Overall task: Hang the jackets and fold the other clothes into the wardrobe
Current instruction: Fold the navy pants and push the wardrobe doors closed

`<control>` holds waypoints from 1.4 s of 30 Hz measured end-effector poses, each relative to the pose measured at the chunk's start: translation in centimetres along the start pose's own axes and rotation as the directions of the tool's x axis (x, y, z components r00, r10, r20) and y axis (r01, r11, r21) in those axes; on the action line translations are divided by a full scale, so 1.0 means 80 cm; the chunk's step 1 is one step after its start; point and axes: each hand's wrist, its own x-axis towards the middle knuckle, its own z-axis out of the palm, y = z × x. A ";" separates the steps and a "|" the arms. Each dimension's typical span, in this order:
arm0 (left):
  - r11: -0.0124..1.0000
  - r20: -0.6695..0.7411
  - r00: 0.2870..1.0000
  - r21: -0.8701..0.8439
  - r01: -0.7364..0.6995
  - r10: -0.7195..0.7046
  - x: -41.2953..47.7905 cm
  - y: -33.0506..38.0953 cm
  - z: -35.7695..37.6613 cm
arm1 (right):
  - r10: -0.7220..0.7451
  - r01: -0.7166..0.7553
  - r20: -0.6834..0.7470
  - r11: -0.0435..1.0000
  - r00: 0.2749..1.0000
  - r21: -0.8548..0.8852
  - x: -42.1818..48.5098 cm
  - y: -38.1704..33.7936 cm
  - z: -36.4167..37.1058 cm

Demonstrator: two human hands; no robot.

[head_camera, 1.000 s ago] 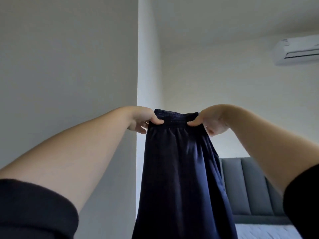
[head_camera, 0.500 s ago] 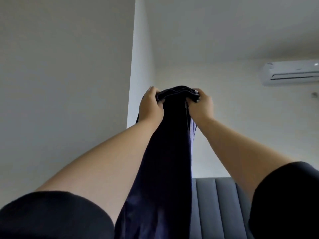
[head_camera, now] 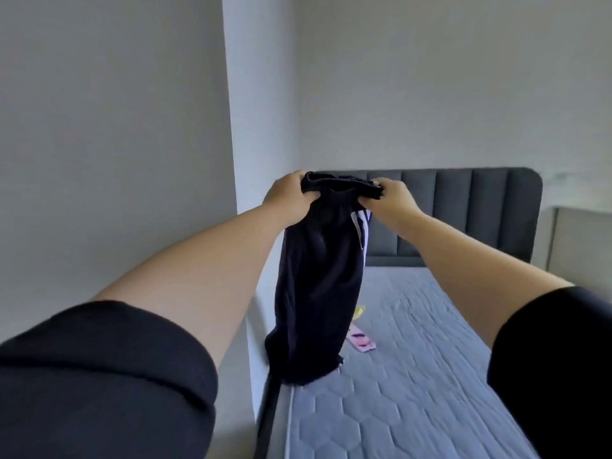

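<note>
A pair of dark navy trousers (head_camera: 318, 286) hangs from both my hands in front of me, folded lengthwise, with a white side stripe showing on the right edge. My left hand (head_camera: 288, 197) grips the bunched elastic waistband on its left side. My right hand (head_camera: 390, 197) grips the waistband on its right side. The trouser hems touch the grey quilted mattress (head_camera: 414, 376) near its left edge. No wardrobe or jacket is in view.
The bed has a dark grey padded headboard (head_camera: 463, 210) against the far wall. A small pink item (head_camera: 361, 341) and a yellow one (head_camera: 359, 311) lie on the mattress behind the trousers. A white wall and pillar (head_camera: 258, 111) stand at the left.
My view has tilted down from the ceiling to the bed. Both hands, brought close together on the waistband, have lowered the trousers until the hems reach the mattress.
</note>
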 end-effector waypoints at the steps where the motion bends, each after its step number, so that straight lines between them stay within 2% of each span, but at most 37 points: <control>1: 0.999 0.045 0.998 -0.014 0.036 -0.035 -0.022 -0.018 0.016 | 0.039 -0.039 0.054 0.999 0.998 0.007 -0.021 0.019 0.009; 3: 0.992 0.131 0.986 -0.054 0.115 -0.107 -0.068 -0.054 0.045 | 0.120 -0.125 0.178 0.992 0.977 0.015 -0.066 0.054 0.023; 5: 0.972 0.207 0.961 -0.104 0.210 -0.185 -0.115 -0.085 0.070 | 0.182 -0.187 0.336 0.982 0.924 -0.018 -0.106 0.086 0.035; 8: 0.902 0.346 0.887 -0.194 0.385 -0.305 -0.187 -0.129 0.114 | 0.313 -0.290 0.521 0.948 0.794 -0.128 -0.172 0.137 0.052; 11: 0.802 0.534 0.757 -0.220 0.555 -0.376 -0.262 -0.171 0.163 | 0.445 -0.426 0.647 0.883 0.620 -0.198 -0.247 0.197 0.070; 13: 0.700 0.625 0.669 -0.261 0.665 -0.402 -0.307 -0.195 0.197 | 0.468 -0.578 0.724 0.808 0.507 -0.118 -0.296 0.232 0.081; 16: 0.436 0.746 0.533 -0.357 0.826 -0.399 -0.370 -0.219 0.243 | 0.415 -0.803 0.812 0.586 0.410 0.106 -0.364 0.267 0.096; 18: 0.266 0.820 0.425 -0.342 0.901 -0.383 -0.405 -0.229 0.268 | 0.455 -0.885 0.824 0.451 0.338 0.114 -0.401 0.286 0.103; 19: 0.192 0.857 0.347 -0.293 0.937 -0.380 -0.423 -0.235 0.277 | 0.479 -0.910 0.831 0.407 0.285 0.077 -0.418 0.296 0.106; 21: 0.080 0.931 0.150 -0.131 0.988 -0.332 -0.463 -0.248 0.290 | 0.500 -0.927 0.855 0.369 0.138 -0.066 -0.447 0.312 0.110; 22: 0.053 0.964 0.040 -0.027 0.998 -0.264 -0.483 -0.252 0.295 | 0.484 -0.914 0.874 0.374 0.047 -0.158 -0.459 0.318 0.111; 23: 0.063 0.982 -0.066 0.079 0.995 -0.176 -0.501 -0.254 0.297 | 0.446 -0.882 0.893 0.397 -0.056 -0.254 -0.471 0.323 0.112; 25: 0.197 0.973 -0.226 0.231 0.953 -0.044 -0.525 -0.257 0.300 | 0.348 -0.783 0.896 0.460 -0.275 -0.419 -0.488 0.326 0.118; 26: 0.265 0.963 -0.267 0.264 0.927 -0.025 -0.528 -0.259 0.300 | 0.308 -0.740 0.882 0.484 -0.356 -0.467 -0.494 0.327 0.124; 27: 0.306 0.960 -0.277 0.274 0.912 -0.034 -0.526 -0.263 0.299 | 0.283 -0.719 0.872 0.493 -0.399 -0.489 -0.497 0.326 0.130; 28: 0.319 0.963 -0.263 0.268 0.909 -0.060 -0.521 -0.267 0.299 | 0.277 -0.727 0.874 0.486 -0.398 -0.485 -0.497 0.326 0.136; 30: 0.302 0.972 -0.189 0.224 0.926 -0.143 -0.508 -0.276 0.299 | 0.317 -0.791 0.901 0.447 -0.297 -0.418 -0.489 0.329 0.146; 31: 0.255 0.973 -0.119 0.169 0.952 -0.197 -0.503 -0.282 0.300 | 0.365 -0.824 0.904 0.426 -0.223 -0.374 -0.482 0.332 0.150; 32: 0.187 0.965 -0.016 0.067 0.980 -0.262 -0.497 -0.285 0.303 | 0.422 -0.854 0.896 0.406 -0.141 -0.326 -0.474 0.334 0.154; 34: 0.066 0.867 0.242 -0.237 0.969 -0.436 -0.482 -0.289 0.312 | 0.540 -0.895 0.837 0.411 0.082 -0.177 -0.456 0.337 0.164; 35: 0.087 0.763 0.352 -0.366 0.927 -0.542 -0.472 -0.292 0.316 | 0.601 -0.884 0.764 0.459 0.236 -0.088 -0.445 0.338 0.171; 37: 0.261 0.542 0.512 -0.474 0.841 -0.667 -0.452 -0.299 0.319 | 0.706 -0.804 0.486 0.595 0.516 -0.010 -0.421 0.343 0.185; 38: 0.336 0.462 0.549 -0.466 0.818 -0.696 -0.447 -0.305 0.318 | 0.734 -0.775 0.341 0.632 0.587 -0.025 -0.410 0.348 0.192; 39: 0.385 0.401 0.550 -0.423 0.820 -0.732 -0.445 -0.311 0.317 | 0.759 -0.772 0.246 0.633 0.603 -0.061 -0.403 0.352 0.198; 40: 0.400 0.358 0.515 -0.349 0.848 -0.779 -0.446 -0.318 0.315 | 0.788 -0.787 0.207 0.608 0.580 -0.109 -0.401 0.357 0.202; 42: 0.328 0.354 0.382 -0.206 0.922 -0.853 -0.455 -0.324 0.311 | 0.849 -0.827 0.270 0.514 0.453 -0.228 -0.411 0.368 0.207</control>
